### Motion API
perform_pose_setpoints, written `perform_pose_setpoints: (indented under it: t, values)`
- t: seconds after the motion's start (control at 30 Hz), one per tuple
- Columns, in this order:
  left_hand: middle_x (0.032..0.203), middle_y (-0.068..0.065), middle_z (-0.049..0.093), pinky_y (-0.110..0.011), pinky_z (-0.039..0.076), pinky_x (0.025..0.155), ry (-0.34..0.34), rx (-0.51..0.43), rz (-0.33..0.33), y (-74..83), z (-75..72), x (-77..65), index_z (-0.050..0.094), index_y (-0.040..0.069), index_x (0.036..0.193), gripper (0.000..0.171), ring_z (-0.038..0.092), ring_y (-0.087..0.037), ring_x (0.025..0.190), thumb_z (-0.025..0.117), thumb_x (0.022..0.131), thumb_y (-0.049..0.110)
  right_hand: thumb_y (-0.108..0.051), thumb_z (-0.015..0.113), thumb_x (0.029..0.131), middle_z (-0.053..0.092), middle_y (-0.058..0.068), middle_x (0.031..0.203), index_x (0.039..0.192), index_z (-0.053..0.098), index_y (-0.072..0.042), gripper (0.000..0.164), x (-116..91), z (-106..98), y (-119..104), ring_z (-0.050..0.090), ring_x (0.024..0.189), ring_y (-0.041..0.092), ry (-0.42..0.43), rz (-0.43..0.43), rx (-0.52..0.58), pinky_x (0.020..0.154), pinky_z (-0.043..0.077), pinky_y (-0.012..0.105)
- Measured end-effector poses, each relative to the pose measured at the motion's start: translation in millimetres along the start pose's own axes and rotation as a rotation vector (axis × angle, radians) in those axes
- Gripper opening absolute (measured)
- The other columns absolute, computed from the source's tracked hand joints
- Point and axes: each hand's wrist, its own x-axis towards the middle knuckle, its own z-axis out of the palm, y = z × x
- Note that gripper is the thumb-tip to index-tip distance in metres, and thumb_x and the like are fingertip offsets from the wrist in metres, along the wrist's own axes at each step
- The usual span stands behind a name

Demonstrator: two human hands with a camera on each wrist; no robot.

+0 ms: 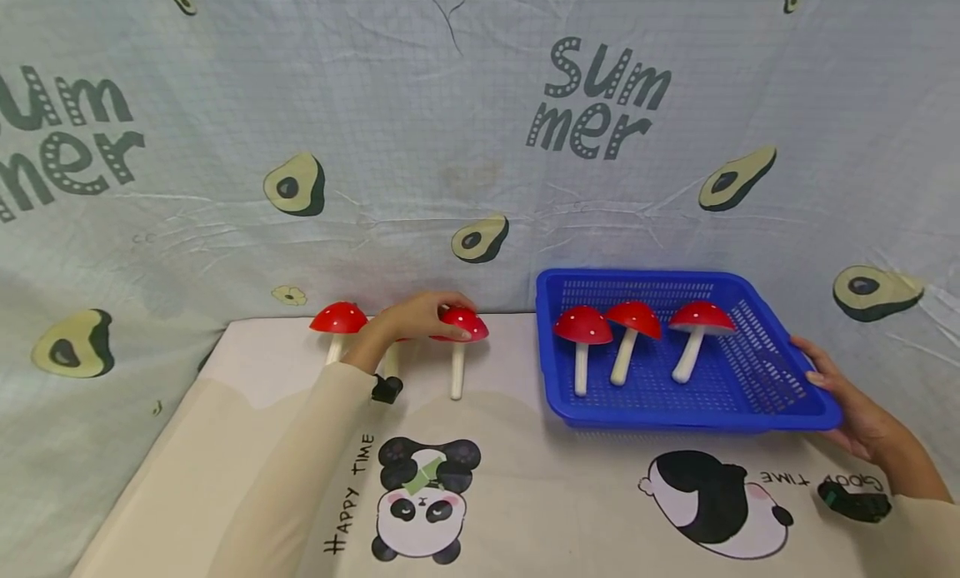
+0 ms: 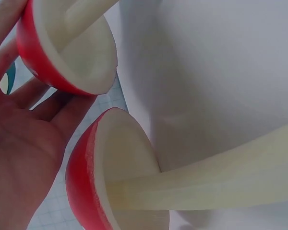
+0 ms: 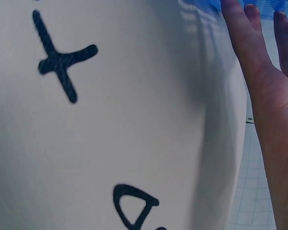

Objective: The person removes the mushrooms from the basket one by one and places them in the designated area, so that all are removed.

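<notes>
My left hand (image 1: 420,316) grips the red cap of a toy mushroom (image 1: 457,366) from above, its pale stem pointing toward me. In the left wrist view, the fingers curl round the held cap, and a second mushroom (image 2: 129,191) lies close below the palm. That second one is mostly hidden behind my wrist in the head view. Further left is another mushroom (image 1: 339,318), its stem partly covered by my sleeve. At the right, my right hand (image 1: 855,411) holds the right side of a blue plastic basket (image 1: 780,420). Three red-capped mushrooms (image 1: 581,345) lie inside the basket.
A pale cloth with panda prints (image 1: 422,511) and lettering covers the table (image 1: 525,495). Behind it hangs a grey curtain (image 1: 420,145) with avocado prints, close to the table's back edge and the basket. Dark bands are on both wrists.
</notes>
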Motion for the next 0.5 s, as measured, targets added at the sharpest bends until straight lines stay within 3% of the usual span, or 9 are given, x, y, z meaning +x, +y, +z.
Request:
perform_pose_setpoints:
  t: [0.23, 0.5]
  values:
    - [0.132, -0.007, 0.06, -0.041, 0.053, 0.098, 0.003, 0.041, -0.023, -0.5, -0.5, 0.9, 0.062, 0.021, 0.133, 0.048, 0.054, -0.028, 0.123, 0.08, 0.088, 0.028, -0.032, 0.03, 0.107, 0.052, -0.022, 0.126, 0.152, 0.013, -0.056, 0.053, 0.8, 1.4, -0.2, 0.067, 0.103, 0.014, -0.009, -0.01, 0.032, 0.08, 0.062, 0.043]
    - [0.133, -0.008, 0.061, -0.042, 0.051, 0.101, -0.04, 0.083, -0.032, 2.7, -0.3, 2.8, 0.063, 0.019, 0.136, 0.052, 0.053, -0.028, 0.124, 0.08, 0.088, 0.028, -0.033, 0.031, 0.106, 0.055, -0.021, 0.124, 0.149, 0.017, -0.057, 0.051, -0.4, 4.0, -1.8, 0.068, 0.102, 0.014, -0.01, -0.005, 0.065, 0.081, 0.061, 0.042]
